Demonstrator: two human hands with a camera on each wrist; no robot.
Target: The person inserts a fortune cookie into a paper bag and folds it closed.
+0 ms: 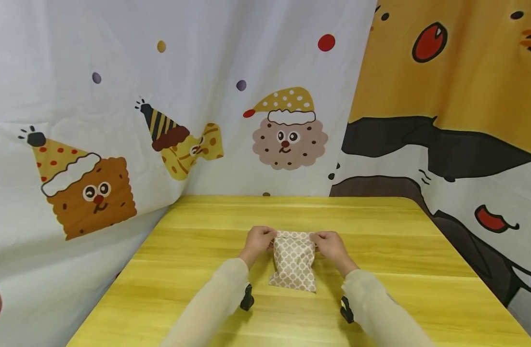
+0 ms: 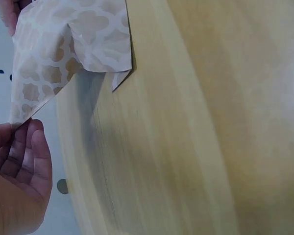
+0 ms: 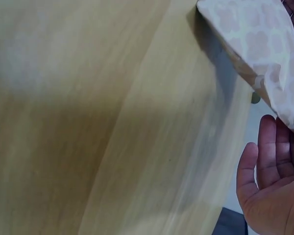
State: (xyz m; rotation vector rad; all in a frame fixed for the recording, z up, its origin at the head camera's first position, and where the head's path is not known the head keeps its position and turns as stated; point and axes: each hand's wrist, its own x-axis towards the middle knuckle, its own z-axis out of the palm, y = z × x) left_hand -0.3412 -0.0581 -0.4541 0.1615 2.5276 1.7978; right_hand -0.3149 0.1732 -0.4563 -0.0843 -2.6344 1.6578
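A small beige pouch point(image 1: 294, 262) with a white lattice pattern is stretched upright between both hands, its lower edge close over the table in the head view. My left hand point(image 1: 258, 242) pinches its top left corner between thumb and fingers. At the opposite top corner, the right hand point(image 1: 333, 246) grips in the same way. In the left wrist view, the pouch point(image 2: 100, 34) hangs with a crease across its face and one loose lower corner. The right wrist view shows the pouch point(image 3: 259, 41) slanting down to the pinched corner, where some fingers of the right hand point(image 3: 277, 181) spread away from the cloth.
The yellow wood-grain table point(image 1: 183, 299) reaches back to a white curtain point(image 1: 196, 58) printed with cartoon snacks. An orange and dark printed curtain point(image 1: 465, 91) hangs at the right. Black wrist devices point(image 1: 247, 298) sit below both forearms.
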